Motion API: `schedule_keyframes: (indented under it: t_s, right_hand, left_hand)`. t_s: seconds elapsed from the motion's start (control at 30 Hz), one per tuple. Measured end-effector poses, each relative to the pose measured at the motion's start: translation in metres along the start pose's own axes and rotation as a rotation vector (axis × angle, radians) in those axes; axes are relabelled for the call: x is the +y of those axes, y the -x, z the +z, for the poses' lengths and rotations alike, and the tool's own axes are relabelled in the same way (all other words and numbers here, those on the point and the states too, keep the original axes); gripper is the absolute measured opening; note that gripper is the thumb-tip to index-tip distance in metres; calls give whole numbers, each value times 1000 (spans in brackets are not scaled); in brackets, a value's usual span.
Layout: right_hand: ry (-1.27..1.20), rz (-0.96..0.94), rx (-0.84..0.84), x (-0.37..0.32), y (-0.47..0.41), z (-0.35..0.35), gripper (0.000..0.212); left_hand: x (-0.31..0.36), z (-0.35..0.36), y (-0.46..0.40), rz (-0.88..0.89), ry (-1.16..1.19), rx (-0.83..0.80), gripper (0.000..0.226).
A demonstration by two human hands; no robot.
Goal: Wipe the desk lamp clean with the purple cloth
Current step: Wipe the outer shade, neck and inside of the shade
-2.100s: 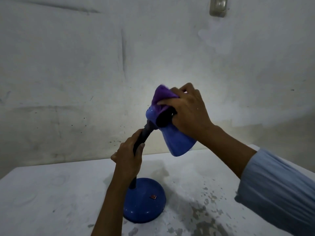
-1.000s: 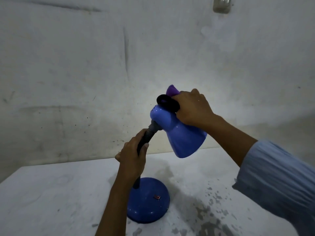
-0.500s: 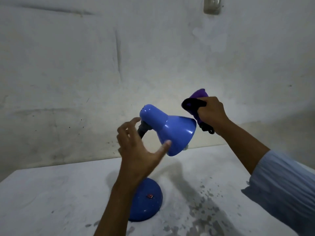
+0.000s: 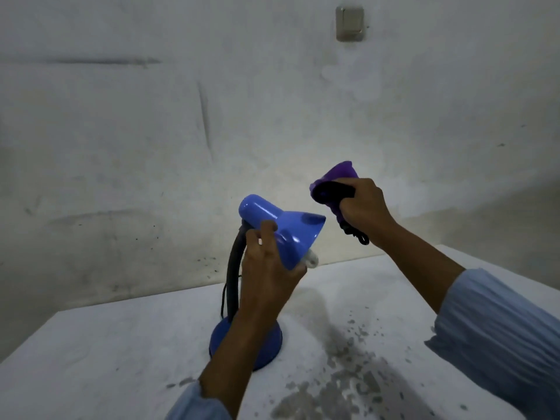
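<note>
A blue desk lamp (image 4: 272, 219) stands on a white table (image 4: 106, 359); its round base (image 4: 272, 344) is partly hidden behind my left forearm. The shade is tipped sideways, its opening facing right, with a white bulb (image 4: 312, 260) showing at the lower rim. My left hand (image 4: 266, 268) grips the shade from below, near the black flexible neck (image 4: 235, 268). My right hand (image 4: 363, 207) holds the bunched purple cloth (image 4: 333, 183) in the air, just right of the shade's rim and not touching it.
The table's right front has flaked, worn patches (image 4: 348, 374). A stained white wall (image 4: 181, 116) rises close behind the table, with a switch plate (image 4: 349, 24) high up. The lamp's thin black cord (image 4: 223, 298) hangs behind the neck.
The cloth has come off the top of the shade and moved right. My left hand let go of the neck and took hold of the shade, which has swung to face right.
</note>
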State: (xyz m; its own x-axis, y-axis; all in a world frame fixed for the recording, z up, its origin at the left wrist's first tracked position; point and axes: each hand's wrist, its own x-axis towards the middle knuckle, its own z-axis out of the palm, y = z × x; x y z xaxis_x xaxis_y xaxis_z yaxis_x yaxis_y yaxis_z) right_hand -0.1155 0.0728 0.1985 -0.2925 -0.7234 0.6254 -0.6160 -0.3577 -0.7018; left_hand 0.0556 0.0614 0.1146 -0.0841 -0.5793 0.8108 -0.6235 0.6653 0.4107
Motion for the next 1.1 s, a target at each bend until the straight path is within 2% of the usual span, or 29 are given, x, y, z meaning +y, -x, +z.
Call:
schedule_keyframes:
  t_s: [0.17, 0.3, 0.37, 0.43, 0.5, 0.6, 0.73, 0.87, 0.97, 1.1]
  right_hand:
    - [132, -302, -149, -23, 17, 9, 56]
    - [508, -568, -247, -35, 35, 23, 39]
    - [527, -619, -386, -43, 42, 21, 34]
    - [467, -577, -546, -53, 46, 14, 37]
    - [314, -493, -495, -59, 41, 4, 45]
    - [164, -395, -260, -56, 25, -6, 51]
    - [33, -191, -102, -34, 13, -5, 44]
    - [-118, -130, -124, -22, 16, 6, 46]
    - [-183, -189, -143, -24, 22, 22, 46]
    - [-205, -331, -202, -34, 28, 45, 60]
  left_hand:
    - [-17, -25, 5, 82, 171, -53, 79]
    - [-22, -27, 2, 123, 192, -37, 83]
    - [-27, -27, 1, 131, 227, -39, 85]
    - [-33, -27, 1, 132, 254, -44, 84]
    - [-38, -31, 1, 107, 306, -41, 80]
    - [-48, -44, -2, -5, 399, -90, 77]
    - [-66, -68, -7, -180, 546, -182, 66]
    - [-86, -84, -15, -343, 640, -195, 58]
    - [-98, -86, -20, -390, 661, -214, 52]
    - [-109, -83, -23, -447, 699, -254, 47]
